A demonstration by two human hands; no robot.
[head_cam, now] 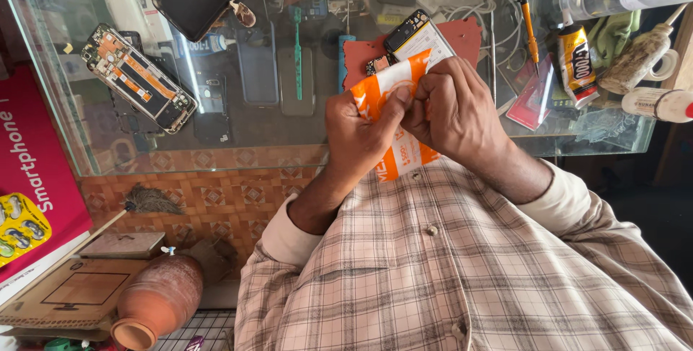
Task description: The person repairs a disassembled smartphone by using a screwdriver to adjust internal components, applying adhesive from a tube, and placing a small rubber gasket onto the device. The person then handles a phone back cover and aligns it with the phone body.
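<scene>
Both hands meet above the near edge of the glass desk, pinched on 1 orange-and-white packet. The left hand and right hand grip its upper end. The packet's long axis runs from the chest up and away, tilted slightly right. On the desk lie 1 opened phone, 1 glue tube and 1 red mat.

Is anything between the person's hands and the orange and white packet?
Nothing visible. The left hand and right hand both grip the orange and white packet directly, fingertips pinching its upper edge above the glass counter.
</scene>
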